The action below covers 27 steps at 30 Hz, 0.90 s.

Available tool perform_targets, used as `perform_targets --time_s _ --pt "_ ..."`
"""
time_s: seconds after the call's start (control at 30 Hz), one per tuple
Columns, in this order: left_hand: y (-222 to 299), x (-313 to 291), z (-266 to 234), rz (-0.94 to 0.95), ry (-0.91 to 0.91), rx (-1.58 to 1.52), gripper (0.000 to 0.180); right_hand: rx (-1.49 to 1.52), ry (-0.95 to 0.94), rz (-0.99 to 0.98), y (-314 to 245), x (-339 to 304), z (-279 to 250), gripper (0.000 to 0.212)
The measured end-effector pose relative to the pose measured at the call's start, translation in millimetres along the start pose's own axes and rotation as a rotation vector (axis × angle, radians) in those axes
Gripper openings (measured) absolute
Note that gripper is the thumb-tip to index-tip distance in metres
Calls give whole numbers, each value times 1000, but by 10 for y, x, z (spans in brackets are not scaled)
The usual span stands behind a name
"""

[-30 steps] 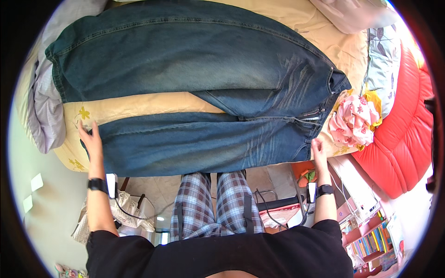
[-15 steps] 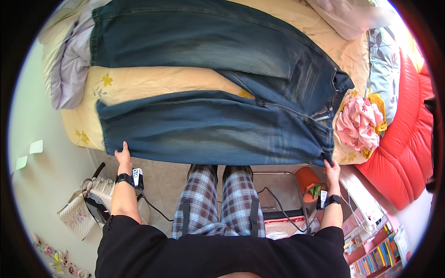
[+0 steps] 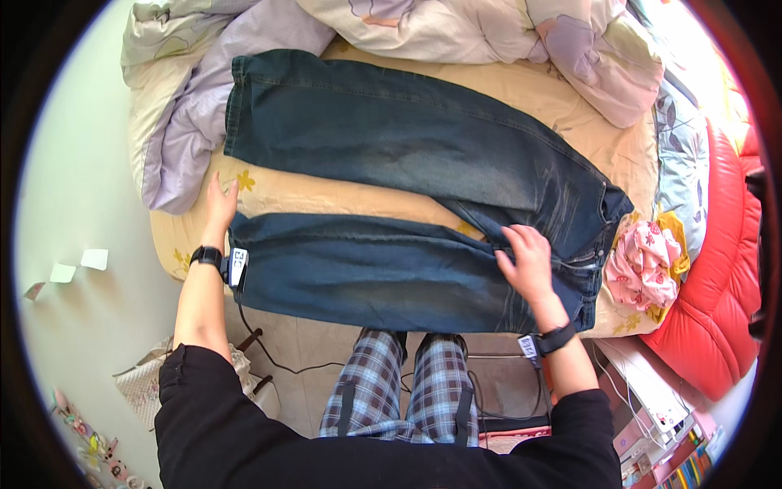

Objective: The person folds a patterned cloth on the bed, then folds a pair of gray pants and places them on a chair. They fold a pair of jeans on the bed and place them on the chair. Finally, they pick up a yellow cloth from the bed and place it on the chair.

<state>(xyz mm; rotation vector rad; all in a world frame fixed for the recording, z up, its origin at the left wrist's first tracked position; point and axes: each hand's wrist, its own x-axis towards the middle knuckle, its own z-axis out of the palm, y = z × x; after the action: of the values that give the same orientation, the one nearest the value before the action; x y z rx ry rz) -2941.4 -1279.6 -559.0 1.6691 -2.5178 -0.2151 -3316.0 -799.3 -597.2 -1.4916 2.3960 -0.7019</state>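
Observation:
A pair of dark blue jeans (image 3: 383,273) lies spread over the bed, its legs apart, hems on the left and waist on the right. By the hem of the near leg, over the strip of sheet between the legs, my left hand (image 3: 221,204) has its thumb and fingers apart and holds nothing. My right hand (image 3: 528,259) is over the near leg close to the crotch, fingers stretched and thumb apart. Whether its fingertips touch the denim I cannot tell. Each wrist wears a black band with a small cabled device.
A yellow flowered sheet (image 3: 326,189) covers the bed, with a rumpled lilac and cream quilt (image 3: 456,28) along the far side. Pink printed cloth (image 3: 643,265) is bunched beside the waistband. A red padded headboard (image 3: 717,269) stands at right. Cables (image 3: 293,368) hang near my legs.
My hands have left the jeans' near edge: the left moved up past the near hem, the right moved left and up to the crotch. The view shifted, showing more quilt.

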Motion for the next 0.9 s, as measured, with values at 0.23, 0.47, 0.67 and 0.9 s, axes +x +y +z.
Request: perform_targets --time_s 0.23,0.47,0.67,0.9 --pt "406 928 297 131 -95 -116 68 36 58 100 -202 361 495 37" --pt "235 938 263 -40 54 -25 63 127 -40 41 -180 254 221 42" --pt "-57 812 -799 112 96 -274 33 333 -186 -41 -77 262 -221 30" --pt "-39 727 -726 -514 -742 -400 44 36 164 268 921 327 -728 33"
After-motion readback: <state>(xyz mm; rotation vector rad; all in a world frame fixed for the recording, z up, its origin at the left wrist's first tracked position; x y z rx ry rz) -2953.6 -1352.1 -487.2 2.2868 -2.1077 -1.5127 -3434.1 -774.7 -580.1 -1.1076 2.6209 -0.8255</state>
